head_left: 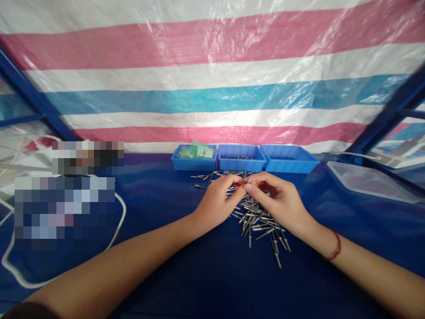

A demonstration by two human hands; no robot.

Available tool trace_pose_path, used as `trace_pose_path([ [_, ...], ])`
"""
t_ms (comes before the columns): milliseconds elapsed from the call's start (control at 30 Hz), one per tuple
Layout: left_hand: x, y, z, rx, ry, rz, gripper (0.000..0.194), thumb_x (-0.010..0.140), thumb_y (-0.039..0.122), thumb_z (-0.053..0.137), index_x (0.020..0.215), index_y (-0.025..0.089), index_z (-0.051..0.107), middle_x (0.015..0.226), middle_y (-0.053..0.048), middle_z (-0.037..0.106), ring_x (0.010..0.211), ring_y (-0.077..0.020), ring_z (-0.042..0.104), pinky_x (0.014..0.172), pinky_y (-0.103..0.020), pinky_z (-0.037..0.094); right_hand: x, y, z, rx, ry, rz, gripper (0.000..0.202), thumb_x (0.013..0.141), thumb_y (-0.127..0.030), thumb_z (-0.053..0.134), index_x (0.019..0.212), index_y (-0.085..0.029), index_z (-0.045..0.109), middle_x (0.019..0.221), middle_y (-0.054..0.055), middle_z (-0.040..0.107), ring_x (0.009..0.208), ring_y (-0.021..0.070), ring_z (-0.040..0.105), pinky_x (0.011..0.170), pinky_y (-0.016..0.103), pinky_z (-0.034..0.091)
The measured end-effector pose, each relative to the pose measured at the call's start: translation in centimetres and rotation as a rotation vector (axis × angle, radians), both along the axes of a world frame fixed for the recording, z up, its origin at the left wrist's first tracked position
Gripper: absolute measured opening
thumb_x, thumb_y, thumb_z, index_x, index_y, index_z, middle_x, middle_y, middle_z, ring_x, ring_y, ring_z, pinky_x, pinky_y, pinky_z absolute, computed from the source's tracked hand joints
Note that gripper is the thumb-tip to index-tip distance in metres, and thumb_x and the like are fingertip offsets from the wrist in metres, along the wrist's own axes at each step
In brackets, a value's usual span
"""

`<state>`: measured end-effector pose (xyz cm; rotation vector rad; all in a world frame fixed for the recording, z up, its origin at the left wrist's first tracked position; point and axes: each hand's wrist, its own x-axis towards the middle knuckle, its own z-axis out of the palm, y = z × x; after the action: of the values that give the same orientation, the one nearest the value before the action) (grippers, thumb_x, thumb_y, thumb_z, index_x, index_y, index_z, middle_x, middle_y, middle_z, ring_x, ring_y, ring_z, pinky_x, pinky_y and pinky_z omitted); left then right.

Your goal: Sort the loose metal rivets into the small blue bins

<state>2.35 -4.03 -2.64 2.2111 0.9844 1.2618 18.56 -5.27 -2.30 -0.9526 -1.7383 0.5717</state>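
Note:
Many loose silver blind rivets (254, 217) lie in a heap on the blue table (186, 279). Above the heap, my left hand (221, 197) and my right hand (277, 197) meet fingertip to fingertip. Both hands are closed in a pinch around a small silver piece (249, 180), which looks like a blind rivet; most of it is hidden by the fingers. Behind them stands the middle blue bin (242, 166), with a few rivets inside. A left blue bin (194, 165) holds green-and-clear plastic packets (195, 151).
At the right of the row is another blue bin (290, 166). A clear plastic lid (368, 181) lies farther right. On the left, a white cable (124, 210) loops over the table near pixelated patches. A striped plastic sheet (212, 102) hangs behind, between blue frame posts.

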Motion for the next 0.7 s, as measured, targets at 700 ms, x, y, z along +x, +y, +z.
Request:
trace_pose_path([
  [700,-0.16,-0.07,-0.4,0.059,-0.135,0.06,0.001,0.082,0.018,0.057,0.082,0.018,0.056,0.077,0.001,0.062,0.068,-0.01,0.057,0.069,-0.024,0.046,0.4,0.68,0.11,0.069,-0.18,-0.025,0.014,0.084,-0.031,0.056,0.088,-0.019,0.064,0.081,0.004,0.063,0.072,0.0156,0.058,0.064,0.03,0.046],
])
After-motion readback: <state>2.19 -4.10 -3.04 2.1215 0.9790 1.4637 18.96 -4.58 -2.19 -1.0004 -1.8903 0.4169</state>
